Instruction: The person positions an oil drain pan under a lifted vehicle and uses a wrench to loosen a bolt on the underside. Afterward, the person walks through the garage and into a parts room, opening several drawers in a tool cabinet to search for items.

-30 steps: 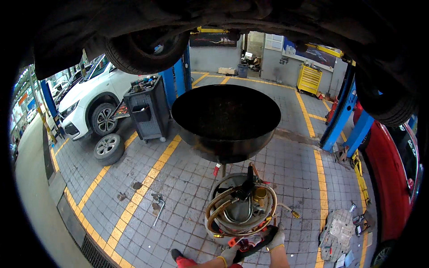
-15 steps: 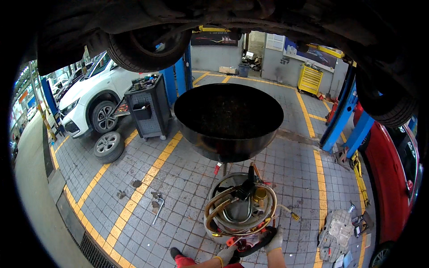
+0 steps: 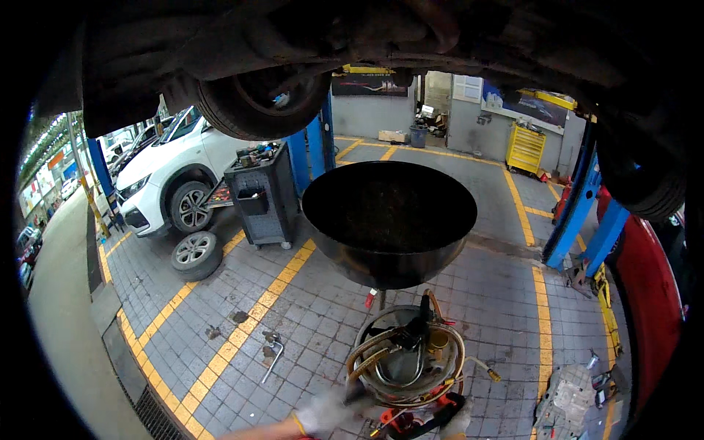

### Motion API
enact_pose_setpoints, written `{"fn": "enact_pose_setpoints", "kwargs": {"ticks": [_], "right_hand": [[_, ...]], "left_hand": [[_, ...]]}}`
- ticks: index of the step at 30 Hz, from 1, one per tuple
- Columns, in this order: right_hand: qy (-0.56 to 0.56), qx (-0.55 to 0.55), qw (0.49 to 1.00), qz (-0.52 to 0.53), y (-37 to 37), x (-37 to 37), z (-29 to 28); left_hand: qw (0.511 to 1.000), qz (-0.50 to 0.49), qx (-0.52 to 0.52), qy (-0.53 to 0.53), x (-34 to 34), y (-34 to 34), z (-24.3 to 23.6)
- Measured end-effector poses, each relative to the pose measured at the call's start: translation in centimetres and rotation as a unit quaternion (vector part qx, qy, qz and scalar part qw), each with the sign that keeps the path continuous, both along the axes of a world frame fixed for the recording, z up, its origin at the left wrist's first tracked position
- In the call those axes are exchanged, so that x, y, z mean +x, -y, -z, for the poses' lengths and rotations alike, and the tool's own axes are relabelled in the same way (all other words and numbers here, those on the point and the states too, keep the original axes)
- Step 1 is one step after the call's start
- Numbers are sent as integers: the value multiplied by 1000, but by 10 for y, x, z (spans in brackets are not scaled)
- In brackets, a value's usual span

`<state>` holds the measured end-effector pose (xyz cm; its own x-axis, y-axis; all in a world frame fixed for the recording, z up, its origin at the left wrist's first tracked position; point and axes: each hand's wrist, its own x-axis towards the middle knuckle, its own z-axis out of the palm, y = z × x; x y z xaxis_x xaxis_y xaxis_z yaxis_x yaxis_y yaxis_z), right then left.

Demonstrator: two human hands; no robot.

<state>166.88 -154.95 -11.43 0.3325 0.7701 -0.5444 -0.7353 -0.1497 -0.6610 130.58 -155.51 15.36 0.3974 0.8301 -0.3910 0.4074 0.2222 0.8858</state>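
My left hand [image 3: 323, 412], in a pale glove with dark fingers, is smeared by motion beside the base of the oil drainer. My right hand [image 3: 457, 419], also gloved, is at the lower edge against a black curved bar [image 3: 445, 416]; its fingers are hidden. Red parts [image 3: 400, 419] lie between the hands, their kind unclear. Coiled hoses [image 3: 458, 359] ring the drainer's round base [image 3: 381, 323]. Above it stands the wide black drain pan [image 3: 389, 268], under a raised car.
A raised car's wheel [image 3: 264, 103] hangs overhead. A tool cart [image 3: 260, 198], a loose wheel [image 3: 196, 257] and a white car [image 3: 158, 172] are left. An L-shaped wrench [image 3: 273, 361] lies on the tiles. Right are a grey cover [image 3: 568, 396], blue lift post [image 3: 579, 213] and red car [image 3: 645, 293].
My left hand has moved left, away from the red parts. My right hand is lower in the picture. The whole view has shifted, so the surroundings appear lower and farther right.
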Motion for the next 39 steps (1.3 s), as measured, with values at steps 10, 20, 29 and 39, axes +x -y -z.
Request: {"fn": "enact_pose_setpoints", "kwargs": {"ticks": [10,20,29,39], "right_hand": [[19,75,997,-6,11,-5,-52],[47,27,998,-42,26,-9,-26],[1,52,998,31,12,28,32],[-28,123,992,-5,-7,22,76]], "left_hand": [[314,-214,839,-390,16,-217,-378],[-686,-487,-104,-531,-164,-438,-559],[-688,82,-666,-277,-68,-421,-544],[-593,206,-762,159,-69,-385,-554]]}}
